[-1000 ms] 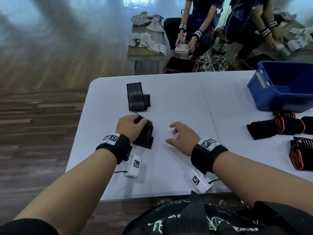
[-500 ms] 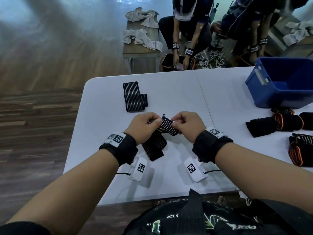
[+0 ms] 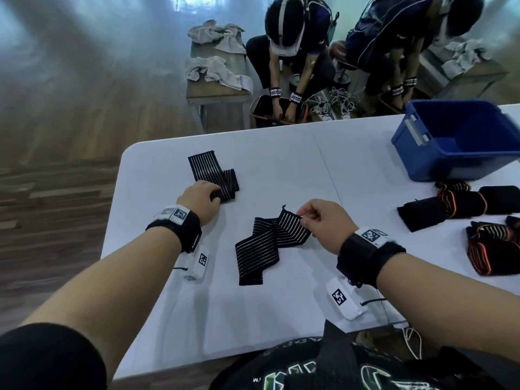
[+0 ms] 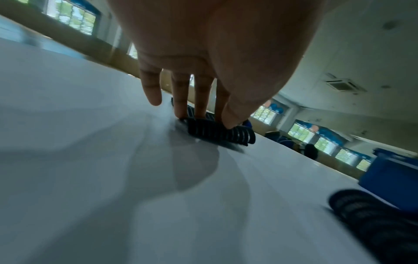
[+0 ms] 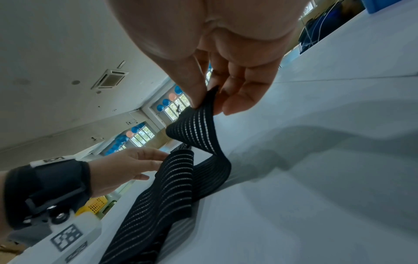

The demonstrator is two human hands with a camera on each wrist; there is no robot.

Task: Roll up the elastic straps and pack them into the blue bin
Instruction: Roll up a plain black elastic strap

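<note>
Two black straps with thin white stripes lie on the white table [image 3: 323, 170]. The near strap [image 3: 261, 246] [image 5: 172, 178] lies in a loose zigzag. My right hand [image 3: 302, 218] [image 5: 208, 105] pinches its far end between thumb and fingers, lifting it slightly. The far strap [image 3: 209, 168] [image 4: 221, 133] is folded flat. My left hand [image 3: 215, 194] [image 4: 203, 117] rests on its near edge with straight fingers. The blue bin [image 3: 450, 164] [image 4: 389, 175] stands at the table's far right, and what shows of its inside is bare.
Black straps with orange trim [image 3: 461, 204] [image 3: 489, 249] lie at the right edge, below the bin. The table's rounded left corner is close to my left hand. Beyond the table are two crouching people, a cable tangle [image 3: 334, 104] and a bench with towels [image 3: 216, 66].
My left hand let go of the near strap and reached forward to the far strap. My right hand kept the near strap's end, and the strap has spread out into a zigzag.
</note>
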